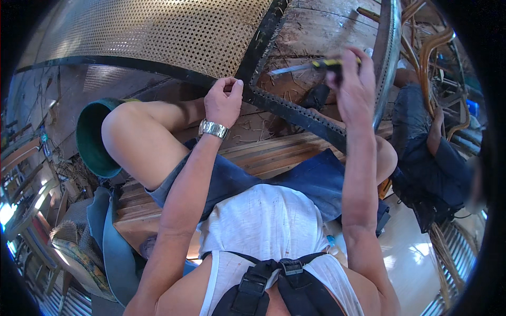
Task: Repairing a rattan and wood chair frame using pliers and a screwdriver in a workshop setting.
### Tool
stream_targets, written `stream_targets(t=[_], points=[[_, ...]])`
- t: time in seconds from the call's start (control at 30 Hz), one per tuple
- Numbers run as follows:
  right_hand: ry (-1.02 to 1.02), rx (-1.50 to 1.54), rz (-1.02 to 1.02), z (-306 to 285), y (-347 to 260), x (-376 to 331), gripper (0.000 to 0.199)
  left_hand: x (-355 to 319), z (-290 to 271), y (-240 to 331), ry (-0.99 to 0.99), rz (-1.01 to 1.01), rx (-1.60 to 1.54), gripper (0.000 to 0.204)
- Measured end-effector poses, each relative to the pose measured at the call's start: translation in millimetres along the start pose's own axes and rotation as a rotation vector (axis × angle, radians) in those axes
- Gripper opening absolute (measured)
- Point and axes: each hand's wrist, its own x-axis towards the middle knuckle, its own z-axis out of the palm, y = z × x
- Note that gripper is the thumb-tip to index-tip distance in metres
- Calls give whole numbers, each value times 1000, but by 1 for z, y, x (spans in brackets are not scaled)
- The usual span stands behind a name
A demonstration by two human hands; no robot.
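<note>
Far left I see a green bucket point(92, 139) on the wooden floor point(321, 26), just beside my bare knee. My left hand point(223, 101) wears a silver watch point(213, 128). Its fingers are pinched together on the edge of the black chair frame point(295, 113), where the woven cane panel point(158, 31) ends. My right hand point(352, 84) is to the right, fingers clamped on a yellow and black knife point(311, 65). Its blade points left over the frame. Far right, another person point(427, 158) sits by bent cane pieces point(429, 47).
</note>
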Motion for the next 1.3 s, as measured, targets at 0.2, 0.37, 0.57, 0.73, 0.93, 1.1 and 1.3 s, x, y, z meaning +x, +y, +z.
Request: stream_targets(t=[0.2, 0.37, 0.57, 0.73, 0.93, 1.1, 1.3], points=[[-218, -541, -522, 69, 7, 25, 31, -2, -2, 21, -25, 23, 69, 19], [-288, -676, -541, 82, 20, 34, 29, 27, 1, 29, -11, 515, 169, 18], [-295, -648, -472, 82, 24, 43, 26, 48, 4, 27, -235, 479, 112, 31], [-188, -586, -405, 66, 44, 55, 29, 45, 9, 24, -196, 582, 337, 42], [-126, -484, -381, 62, 49, 29, 33, 38, 8, 20, -16, 491, 175, 41], [-148, -593, -634, 62, 57, 10, 29, 32, 7, 17, 83, 430, 137, 38], [-150, -525, -501, 61, 51, 15, 29, 37, 3, 17, 90, 345, 58, 35]])
